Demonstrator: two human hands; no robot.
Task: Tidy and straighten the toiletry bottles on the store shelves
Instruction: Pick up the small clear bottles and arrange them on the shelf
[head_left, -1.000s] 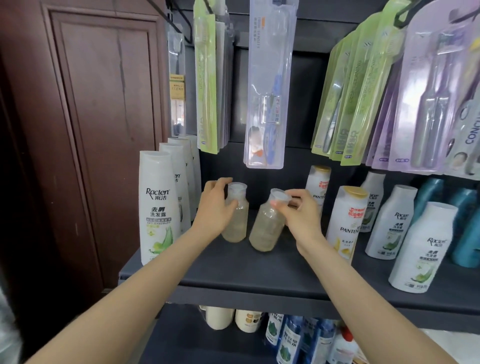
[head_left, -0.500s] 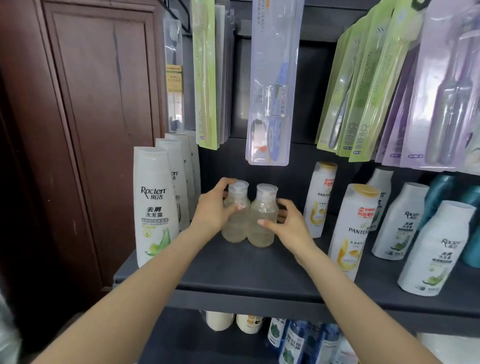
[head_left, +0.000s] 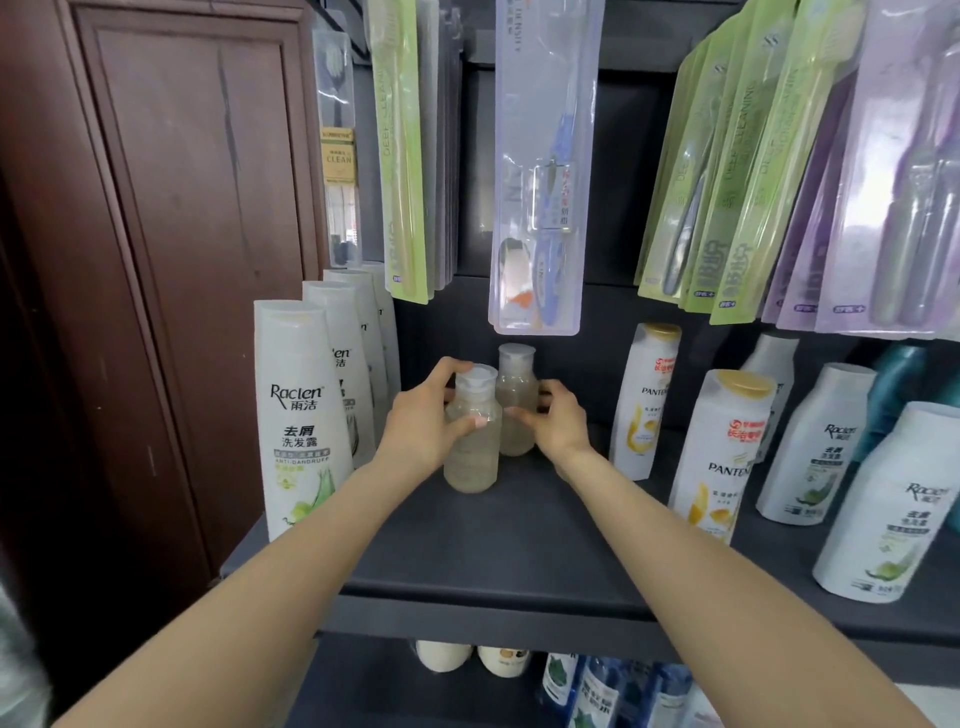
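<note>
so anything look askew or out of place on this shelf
Nothing spilled or damaged. The two clear bottles stand upright, one behind the other: the front clear bottle in the left hand, the rear clear bottle in the right hand. The Pantene and Raclen rows look orderly.

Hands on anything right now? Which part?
Left hand grips the front clear bottle around its upper body. Right hand holds the rear clear bottle at mid-body, fingers curled behind it.

Two small translucent plastic bottles of pale liquid stand upright on the dark grey shelf (head_left: 467, 551), touching: the front bottle (head_left: 471, 447) left, the rear bottle (head_left: 515, 402) right.
</note>
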